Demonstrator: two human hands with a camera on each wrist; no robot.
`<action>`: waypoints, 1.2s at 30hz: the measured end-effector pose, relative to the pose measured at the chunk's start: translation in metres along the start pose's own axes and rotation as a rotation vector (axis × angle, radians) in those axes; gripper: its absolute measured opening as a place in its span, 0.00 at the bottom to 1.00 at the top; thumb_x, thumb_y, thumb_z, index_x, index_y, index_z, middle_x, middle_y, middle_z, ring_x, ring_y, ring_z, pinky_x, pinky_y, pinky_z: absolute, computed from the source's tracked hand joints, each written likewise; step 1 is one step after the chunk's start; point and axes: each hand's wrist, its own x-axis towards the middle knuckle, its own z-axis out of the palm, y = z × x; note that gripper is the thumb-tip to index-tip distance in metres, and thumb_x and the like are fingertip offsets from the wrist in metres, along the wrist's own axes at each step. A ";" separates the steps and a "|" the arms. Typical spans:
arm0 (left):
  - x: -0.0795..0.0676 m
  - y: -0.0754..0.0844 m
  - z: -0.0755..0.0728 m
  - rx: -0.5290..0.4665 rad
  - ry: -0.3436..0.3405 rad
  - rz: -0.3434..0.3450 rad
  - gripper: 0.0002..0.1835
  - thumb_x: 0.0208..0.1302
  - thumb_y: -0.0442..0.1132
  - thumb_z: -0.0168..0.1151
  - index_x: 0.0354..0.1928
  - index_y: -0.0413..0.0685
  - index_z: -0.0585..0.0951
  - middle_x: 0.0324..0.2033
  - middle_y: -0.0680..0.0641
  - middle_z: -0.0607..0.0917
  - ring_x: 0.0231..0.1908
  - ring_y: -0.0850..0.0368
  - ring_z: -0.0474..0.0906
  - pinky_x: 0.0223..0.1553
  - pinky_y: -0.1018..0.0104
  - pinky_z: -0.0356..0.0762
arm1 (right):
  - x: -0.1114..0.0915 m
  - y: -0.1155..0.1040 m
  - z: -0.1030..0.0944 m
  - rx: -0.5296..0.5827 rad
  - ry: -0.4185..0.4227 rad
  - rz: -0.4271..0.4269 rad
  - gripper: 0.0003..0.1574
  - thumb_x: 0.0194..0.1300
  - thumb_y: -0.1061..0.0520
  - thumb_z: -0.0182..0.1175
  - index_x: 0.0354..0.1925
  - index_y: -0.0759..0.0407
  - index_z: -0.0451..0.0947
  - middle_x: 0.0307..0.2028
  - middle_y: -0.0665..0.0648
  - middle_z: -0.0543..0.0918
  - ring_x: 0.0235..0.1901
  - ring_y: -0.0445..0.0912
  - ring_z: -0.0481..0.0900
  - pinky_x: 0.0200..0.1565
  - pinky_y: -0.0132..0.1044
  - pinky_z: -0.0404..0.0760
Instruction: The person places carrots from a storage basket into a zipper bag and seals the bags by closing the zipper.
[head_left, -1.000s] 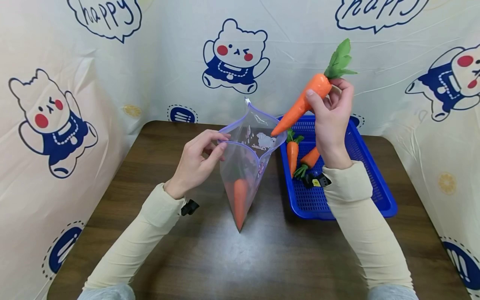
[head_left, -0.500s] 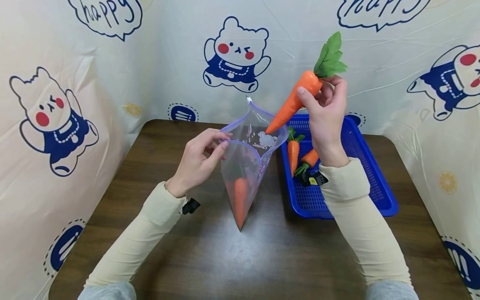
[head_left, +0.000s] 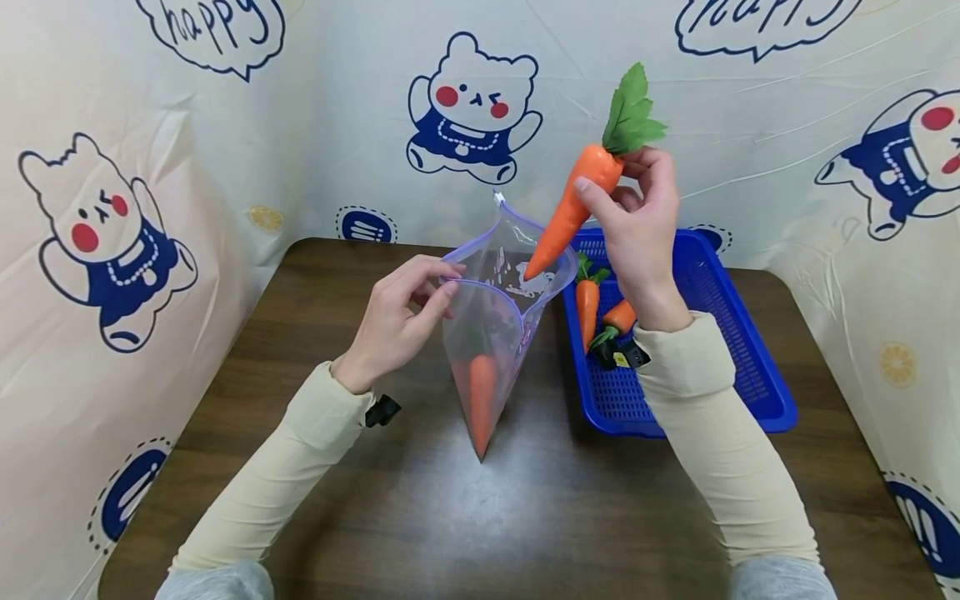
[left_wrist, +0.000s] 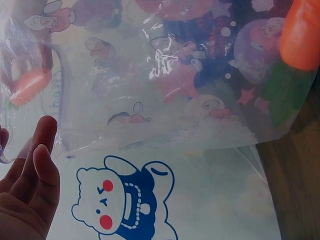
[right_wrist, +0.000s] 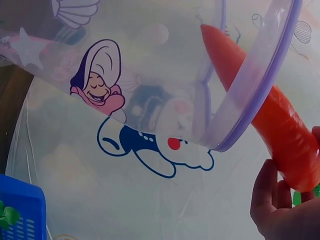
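Note:
A clear zip bag [head_left: 465, 321] with a purple rim stands with its mouth spread wide. My left hand [head_left: 397, 321] pinches the rim at its left side between thumb and fingers. Inside the bag, low down, lies one carrot [head_left: 482, 400], tip downward. My right hand [head_left: 641, 225] grips a second, leafy carrot [head_left: 573, 204] near its thick top, its tip slanting down to the left over the opening. Seen in the right wrist view, that carrot's tip [right_wrist: 220, 50] is past the purple rim [right_wrist: 260, 95], within the bag's mouth.
A blue plastic basket [head_left: 750, 350] sits right of the bag, partly under the right forearm. Within it lie a small carrot [head_left: 587, 304] and another carrot [head_left: 620, 317]. The brown table [head_left: 465, 533] is backed by a printed white curtain [head_left: 345, 125].
My right hand has carried the carrot leftward from beside the bag's right rim to over its mouth, tilting it steeper. The left hand keeps its hold on the rim.

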 end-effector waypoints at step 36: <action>0.001 0.002 0.000 0.010 0.002 -0.001 0.09 0.64 0.28 0.59 0.45 0.38 0.80 0.46 0.41 0.84 0.24 0.64 0.78 0.23 0.68 0.77 | -0.013 -0.004 0.017 -0.381 -0.161 0.007 0.29 0.59 0.56 0.66 0.55 0.61 0.66 0.51 0.58 0.75 0.39 0.45 0.81 0.41 0.32 0.83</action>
